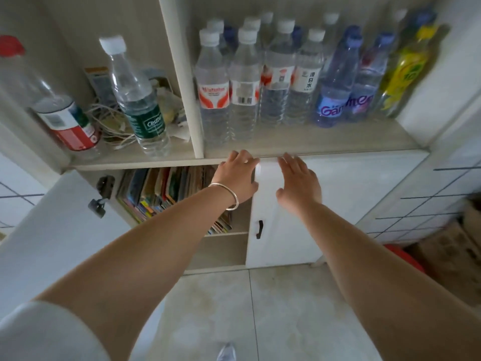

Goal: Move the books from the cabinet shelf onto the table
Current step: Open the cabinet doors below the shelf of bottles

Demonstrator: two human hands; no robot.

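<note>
A row of colourful books [166, 194] stands leaning on the lower cabinet shelf, behind the open left door [52, 225]. My left hand [238, 178], with a silver bangle on the wrist, reaches to the top edge of the right cabinet door [325, 204], fingers spread and touching it. My right hand [299, 179] lies flat against the front of that same door near its top, fingers straight. Both hands hold nothing. My left forearm hides the right end of the book row. No table is in view.
Several water bottles [260, 82] stand on the open shelf above the doors, with more bottles [135, 95] and tangled cords in the left bay. A black handle [259, 229] is on the right door. Cardboard boxes [447, 246] sit at right on the tiled floor.
</note>
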